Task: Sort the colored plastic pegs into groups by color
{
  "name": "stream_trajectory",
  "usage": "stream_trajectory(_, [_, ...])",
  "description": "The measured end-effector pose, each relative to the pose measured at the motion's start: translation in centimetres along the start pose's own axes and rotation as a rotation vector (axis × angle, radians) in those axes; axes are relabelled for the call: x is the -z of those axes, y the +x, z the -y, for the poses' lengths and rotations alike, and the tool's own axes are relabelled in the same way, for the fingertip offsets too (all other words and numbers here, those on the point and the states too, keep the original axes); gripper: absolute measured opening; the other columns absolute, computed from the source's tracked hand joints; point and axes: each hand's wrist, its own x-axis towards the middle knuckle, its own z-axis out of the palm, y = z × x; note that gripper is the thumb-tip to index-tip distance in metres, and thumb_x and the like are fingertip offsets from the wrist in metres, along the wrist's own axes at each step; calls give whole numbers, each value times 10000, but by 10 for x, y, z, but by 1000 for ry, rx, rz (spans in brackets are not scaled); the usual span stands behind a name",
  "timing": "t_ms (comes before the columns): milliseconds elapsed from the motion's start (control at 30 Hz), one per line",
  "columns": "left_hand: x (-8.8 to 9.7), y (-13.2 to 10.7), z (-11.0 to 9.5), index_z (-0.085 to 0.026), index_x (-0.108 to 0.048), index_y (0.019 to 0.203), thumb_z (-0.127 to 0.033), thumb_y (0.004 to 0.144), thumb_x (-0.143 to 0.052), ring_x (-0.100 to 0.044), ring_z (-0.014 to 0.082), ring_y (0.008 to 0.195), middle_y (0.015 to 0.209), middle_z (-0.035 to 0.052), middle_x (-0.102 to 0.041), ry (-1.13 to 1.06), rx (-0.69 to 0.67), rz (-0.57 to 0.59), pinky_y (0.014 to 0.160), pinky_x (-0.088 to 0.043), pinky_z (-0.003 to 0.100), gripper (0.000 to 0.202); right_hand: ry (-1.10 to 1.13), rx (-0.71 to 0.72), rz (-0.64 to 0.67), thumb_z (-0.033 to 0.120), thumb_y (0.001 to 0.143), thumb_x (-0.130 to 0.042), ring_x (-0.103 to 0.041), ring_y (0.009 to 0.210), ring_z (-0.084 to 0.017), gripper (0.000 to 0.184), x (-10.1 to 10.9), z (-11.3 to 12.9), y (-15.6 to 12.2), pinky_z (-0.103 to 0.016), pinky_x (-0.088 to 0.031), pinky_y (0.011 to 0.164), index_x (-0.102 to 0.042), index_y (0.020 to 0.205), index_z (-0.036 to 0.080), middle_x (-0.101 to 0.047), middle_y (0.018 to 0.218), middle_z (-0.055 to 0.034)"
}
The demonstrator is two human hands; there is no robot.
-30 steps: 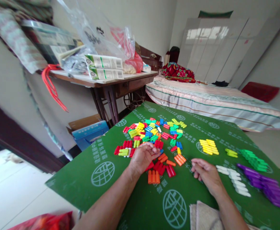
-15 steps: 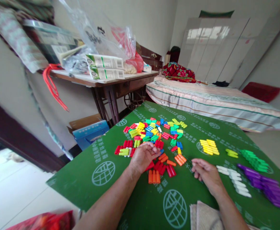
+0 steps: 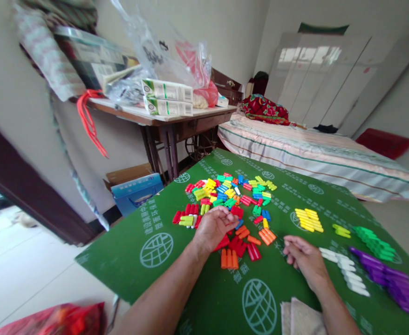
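A heap of small plastic pegs in mixed colours (image 3: pixel 230 195) lies on a green printed board (image 3: pixel 155 223). My left hand (image 3: pixel 213 226) rests curled on the near edge of the heap, fingers bent over red and orange pegs; what it grips is hidden. My right hand (image 3: pixel 304 258) sits loosely curled on the board beside a row of white pegs (image 3: pixel 346 274). Sorted groups lie to the right: yellow pegs (image 3: pixel 309 219), lime pegs (image 3: pixel 341 230), green pegs (image 3: pixel 375 242) and purple pegs (image 3: pixel 395 281). Three orange pegs (image 3: pixel 228 258) lie just below my left hand.
A wooden table (image 3: pixel 176 121) with boxes and plastic bags stands behind the board at left. A bed (image 3: pixel 312 149) with a striped cover runs behind it at right. A blue box (image 3: pixel 136 191) sits on the floor. A cloth (image 3: pixel 295 318) lies near my right forearm.
The view has shifted slightly, so everything sits a little to the right and lower. Both hands stay in the same places on the board.
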Motion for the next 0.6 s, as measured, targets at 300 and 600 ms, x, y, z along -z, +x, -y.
stream_trajectory(300, [0, -1, 0, -149, -577, 617, -57, 604, -511, -622, 161, 641, 563, 12, -608, -8, -16, 47, 847, -470, 434, 114, -5, 5, -12, 505, 588, -670, -491, 419, -109, 487, -1, -5, 3, -213, -330, 368, -620, 911, 144, -611, 574, -1])
stream_trajectory(600, [-2, -1, -1, -154, -567, 618, -67, 636, -519, -641, 174, 666, 552, 13, -598, -10, 7, 12, 792, -499, 382, 102, -16, 43, -67, 530, 593, -664, -467, 383, -102, 483, -6, -7, 6, -217, -307, 358, -641, 883, 145, -602, 558, 1])
